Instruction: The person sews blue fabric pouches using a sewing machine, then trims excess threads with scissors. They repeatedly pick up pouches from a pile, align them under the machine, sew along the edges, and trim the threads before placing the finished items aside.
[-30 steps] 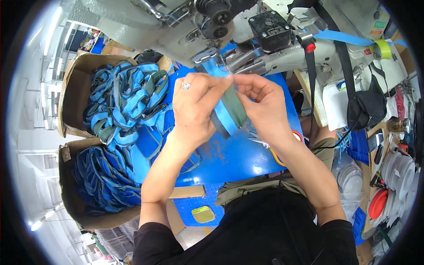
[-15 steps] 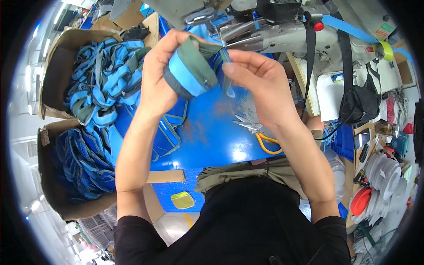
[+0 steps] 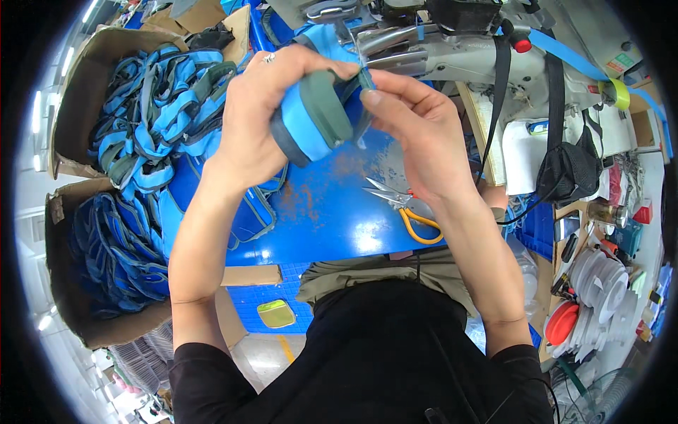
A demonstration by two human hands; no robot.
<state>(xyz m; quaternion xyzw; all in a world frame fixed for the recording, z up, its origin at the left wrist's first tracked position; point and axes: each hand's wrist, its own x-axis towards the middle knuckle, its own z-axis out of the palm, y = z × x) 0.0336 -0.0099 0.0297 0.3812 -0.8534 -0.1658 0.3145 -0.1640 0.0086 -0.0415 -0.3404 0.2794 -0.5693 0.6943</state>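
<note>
A looped fabric strip point(image 3: 302, 121), striped green, light blue and dark grey, hangs from my left hand point(image 3: 248, 116). That hand is closed on the loop, its thumb and fingers meeting near the strip's upper end. My right hand point(image 3: 427, 131) pinches a narrow green and blue end point(image 3: 365, 78) of the strip between thumb and forefinger. The two hands are close together, just in front of the metal parts of a sewing machine point(image 3: 452, 60). Scissors point(image 3: 413, 215) with orange handles lie half spread on the blue table point(image 3: 325, 226), below my right hand.
At the left stand two cardboard boxes: one box point(image 3: 74, 106) heaped with blue and green strips, a nearer box point(image 3: 70, 311) holding dark blue edged pieces. Blue flat pieces point(image 3: 247, 219) lie beside my left forearm. Black straps and a pouch point(image 3: 568, 169) hang at the right.
The strip's loop has turned and narrowed in my left hand. Both hands stay close together at the machine, still gripping the strip. The whole view has shifted slightly.
</note>
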